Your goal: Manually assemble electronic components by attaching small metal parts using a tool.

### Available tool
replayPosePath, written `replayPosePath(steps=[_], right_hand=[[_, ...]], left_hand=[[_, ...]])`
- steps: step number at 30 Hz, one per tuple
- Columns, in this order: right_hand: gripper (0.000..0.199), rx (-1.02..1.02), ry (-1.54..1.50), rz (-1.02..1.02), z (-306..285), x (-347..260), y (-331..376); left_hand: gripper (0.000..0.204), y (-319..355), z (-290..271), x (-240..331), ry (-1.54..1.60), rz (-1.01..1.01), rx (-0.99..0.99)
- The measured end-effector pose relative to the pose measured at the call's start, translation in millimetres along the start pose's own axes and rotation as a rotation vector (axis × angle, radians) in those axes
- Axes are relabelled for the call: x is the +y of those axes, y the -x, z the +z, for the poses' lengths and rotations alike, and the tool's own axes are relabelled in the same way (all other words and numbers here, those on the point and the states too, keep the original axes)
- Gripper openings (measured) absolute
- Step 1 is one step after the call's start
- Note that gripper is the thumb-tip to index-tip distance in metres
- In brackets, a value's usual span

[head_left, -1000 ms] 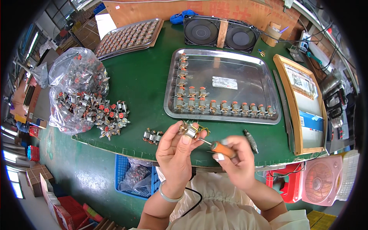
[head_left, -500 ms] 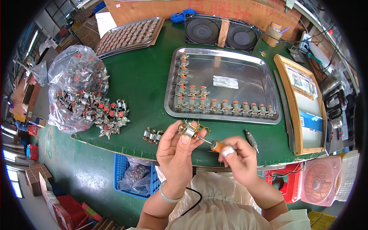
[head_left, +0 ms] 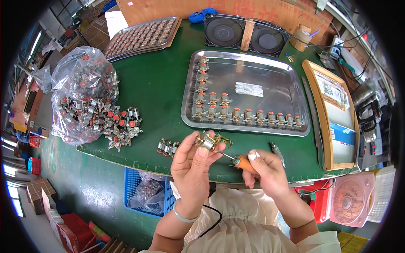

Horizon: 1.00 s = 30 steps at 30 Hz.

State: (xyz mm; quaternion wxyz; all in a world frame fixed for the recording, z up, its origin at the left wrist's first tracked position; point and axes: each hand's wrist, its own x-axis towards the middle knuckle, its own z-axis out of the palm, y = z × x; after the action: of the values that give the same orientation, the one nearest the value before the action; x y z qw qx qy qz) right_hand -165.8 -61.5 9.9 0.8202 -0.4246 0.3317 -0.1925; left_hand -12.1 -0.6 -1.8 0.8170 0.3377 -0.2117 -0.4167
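Gripping a small metal component [head_left: 206,142] between thumb and fingers, the left hand [head_left: 190,168] holds it up near the front edge of the green surface [head_left: 156,101], just short of a shallow metal tray [head_left: 276,78]. Thin yellow wire loops [head_left: 228,143] stick out at the component's right side. The right hand [head_left: 270,169] is closed around the orange handle of a screwdriver [head_left: 246,164], its thumb, which has a white covering at the tip, lying along the handle. The screwdriver's shaft slants up to the left toward the component and the left fingertips; whether its tip touches the part cannot be told. Inside the tray, similar parts with red tops [head_left: 236,114] stand in a column down the left side and a row along the near side, with a short second row above it; a white label [head_left: 249,89] lies on the tray's floor. A few more parts [head_left: 167,146] sit on the surface just left of the left hand. Farther left, a loose heap [head_left: 122,126] spills beside a clear plastic bag [head_left: 86,76] filled with them. A slim dark tool [head_left: 276,152] lies just beyond the right hand, and a wooden-framed box [head_left: 333,116] rests right of the tray.
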Motion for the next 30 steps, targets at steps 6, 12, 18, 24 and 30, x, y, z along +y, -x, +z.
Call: replayPosePath(steps=[6,12,18,24,30], right_hand=[[0.025,0.157,-0.159,-0.418,-8.7,-20.8,2.9],[0.038,0.006,0.711,-0.853,-3.3,-44.1,3.0],[0.047,0.069,0.536,-0.879,5.4,-34.3,-17.6],[0.044,0.075,0.607,-0.859,6.1,-32.7,-21.4],[0.044,-0.020,0.651,-0.907,1.1,-34.7,-23.2]], left_hand=[[0.031,-3.2,-10.8,5.1,-0.072,-0.041,-0.089],[0.032,-3.4,-30.7,-5.1,-0.488,-0.006,-0.380],[0.029,-5.7,-26.0,-6.2,-0.865,0.073,-0.466],[0.028,-5.4,-27.2,-4.4,-0.857,0.014,-0.442],[0.028,-6.4,-27.1,-3.7,-0.851,-0.048,-0.430]])
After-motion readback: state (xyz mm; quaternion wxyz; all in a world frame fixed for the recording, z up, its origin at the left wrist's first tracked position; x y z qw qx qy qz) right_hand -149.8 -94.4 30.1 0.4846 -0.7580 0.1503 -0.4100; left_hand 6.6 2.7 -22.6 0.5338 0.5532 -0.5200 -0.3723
